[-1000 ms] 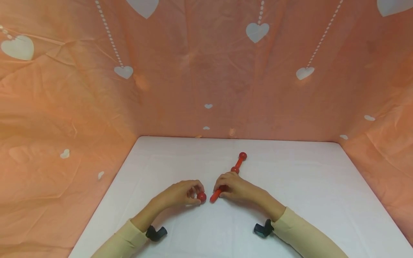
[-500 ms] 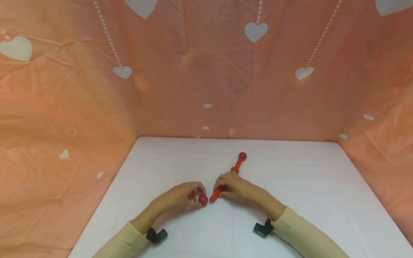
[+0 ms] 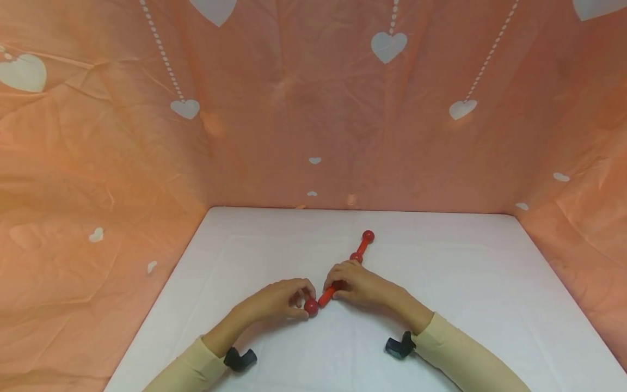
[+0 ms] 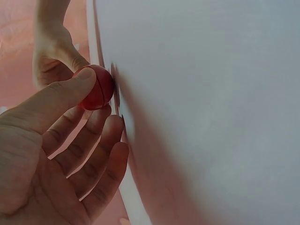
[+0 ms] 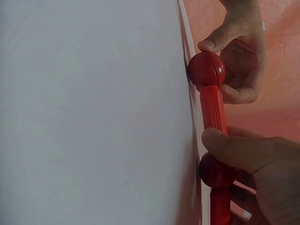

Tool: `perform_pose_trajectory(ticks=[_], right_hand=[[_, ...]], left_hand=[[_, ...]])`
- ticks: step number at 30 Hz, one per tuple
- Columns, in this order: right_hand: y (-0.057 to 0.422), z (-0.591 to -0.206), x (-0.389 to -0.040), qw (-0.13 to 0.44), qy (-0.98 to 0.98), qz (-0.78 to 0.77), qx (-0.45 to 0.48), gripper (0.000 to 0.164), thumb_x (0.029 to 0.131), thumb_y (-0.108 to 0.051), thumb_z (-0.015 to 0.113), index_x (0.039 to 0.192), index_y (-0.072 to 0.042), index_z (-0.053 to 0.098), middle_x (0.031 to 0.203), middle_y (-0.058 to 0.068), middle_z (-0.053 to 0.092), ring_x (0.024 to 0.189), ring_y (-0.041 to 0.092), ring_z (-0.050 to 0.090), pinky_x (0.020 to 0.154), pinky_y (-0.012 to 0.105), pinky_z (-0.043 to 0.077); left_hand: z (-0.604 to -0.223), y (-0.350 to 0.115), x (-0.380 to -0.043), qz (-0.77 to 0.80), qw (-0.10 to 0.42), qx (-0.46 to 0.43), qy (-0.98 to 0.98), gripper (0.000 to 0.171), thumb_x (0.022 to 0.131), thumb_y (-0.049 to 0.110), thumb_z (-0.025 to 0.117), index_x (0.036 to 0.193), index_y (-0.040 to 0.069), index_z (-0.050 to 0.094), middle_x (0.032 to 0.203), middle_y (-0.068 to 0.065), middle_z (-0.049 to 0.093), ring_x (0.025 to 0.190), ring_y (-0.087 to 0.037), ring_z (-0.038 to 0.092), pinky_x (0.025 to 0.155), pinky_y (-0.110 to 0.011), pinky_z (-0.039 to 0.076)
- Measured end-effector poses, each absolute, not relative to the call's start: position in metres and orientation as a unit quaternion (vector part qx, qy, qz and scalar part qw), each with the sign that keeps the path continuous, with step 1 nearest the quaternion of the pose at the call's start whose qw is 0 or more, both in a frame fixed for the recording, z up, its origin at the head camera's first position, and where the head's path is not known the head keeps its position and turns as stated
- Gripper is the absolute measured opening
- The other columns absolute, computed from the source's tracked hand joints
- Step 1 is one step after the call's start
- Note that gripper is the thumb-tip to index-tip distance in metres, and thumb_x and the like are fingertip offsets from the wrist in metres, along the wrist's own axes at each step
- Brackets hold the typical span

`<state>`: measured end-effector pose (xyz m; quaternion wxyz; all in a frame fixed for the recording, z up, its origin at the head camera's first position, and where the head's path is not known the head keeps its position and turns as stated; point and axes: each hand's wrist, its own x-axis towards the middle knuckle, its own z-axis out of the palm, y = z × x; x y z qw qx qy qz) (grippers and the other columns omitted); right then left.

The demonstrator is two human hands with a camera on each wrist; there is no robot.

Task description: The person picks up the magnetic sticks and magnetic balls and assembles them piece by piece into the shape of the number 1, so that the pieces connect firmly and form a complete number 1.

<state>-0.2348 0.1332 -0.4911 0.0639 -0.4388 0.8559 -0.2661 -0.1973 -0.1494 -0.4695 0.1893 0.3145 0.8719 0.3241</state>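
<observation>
My left hand [image 3: 288, 296] pinches a dark red ball [image 3: 311, 307] between thumb and fingertips. A thin seam runs round this ball [image 4: 99, 93] in the left wrist view. My right hand [image 3: 356, 282] grips a chain of red balls and orange-red rods, thumb on the near rod [image 5: 213, 108] just beside a second ball [image 5: 214, 169]. The pinched ball [image 5: 206, 70] meets that rod's free end in the right wrist view; whether they are joined I cannot tell. Beyond my right hand the chain runs on through a ball [image 3: 356, 257] and a rod [image 3: 362, 246] to an end ball [image 3: 368, 236].
The chain lies on a white table [image 3: 254, 234]. Behind and beside it hangs an orange cloth [image 3: 303, 120] printed with pale hearts. A dark camera mount [image 3: 240, 360] is on the left wrist, another mount [image 3: 399, 347] on the right.
My left hand has moved slightly right and toward the viewer with the ball, bringing it up against the near rod's end. My right hand and the chain have stayed in place.
</observation>
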Motion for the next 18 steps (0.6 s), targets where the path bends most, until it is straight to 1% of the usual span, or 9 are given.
perform_pose_trajectory(ticks=[6,13,18], right_hand=[[0.1334,-0.491,-0.2351,0.057,0.856,-0.263,-0.442,0.021,0.096,-0.016,0.082,0.116,-0.022,0.078,0.111,-0.012,0.073,0.111,0.013,0.061,0.104,0.042,0.047],[0.1337,-0.4911,-0.2361,0.067,0.855,-0.268,-0.439,0.023,0.096,-0.016,0.082,0.117,-0.023,0.079,0.112,-0.011,0.073,0.112,0.014,0.062,0.104,0.042,0.049],[0.1346,-0.4908,-0.2365,0.074,0.851,-0.285,-0.434,0.023,0.097,-0.014,0.081,0.119,-0.022,0.078,0.113,-0.011,0.073,0.111,0.013,0.063,0.103,0.039,0.052]], left_hand=[[-0.4722,-0.1473,-0.1978,0.321,0.192,0.317,0.871,0.034,0.09,0.017,0.089,0.116,0.023,0.067,0.104,0.011,0.068,0.09,-0.009,0.062,0.079,-0.025,0.052],[-0.4762,-0.1455,-0.1982,0.322,0.193,0.318,0.871,0.035,0.089,0.017,0.09,0.115,0.024,0.066,0.103,0.012,0.068,0.089,-0.006,0.061,0.078,-0.025,0.052],[-0.4755,-0.1454,-0.1979,0.322,0.194,0.315,0.871,0.035,0.089,0.017,0.09,0.114,0.024,0.066,0.101,0.012,0.068,0.088,-0.006,0.061,0.078,-0.025,0.052]])
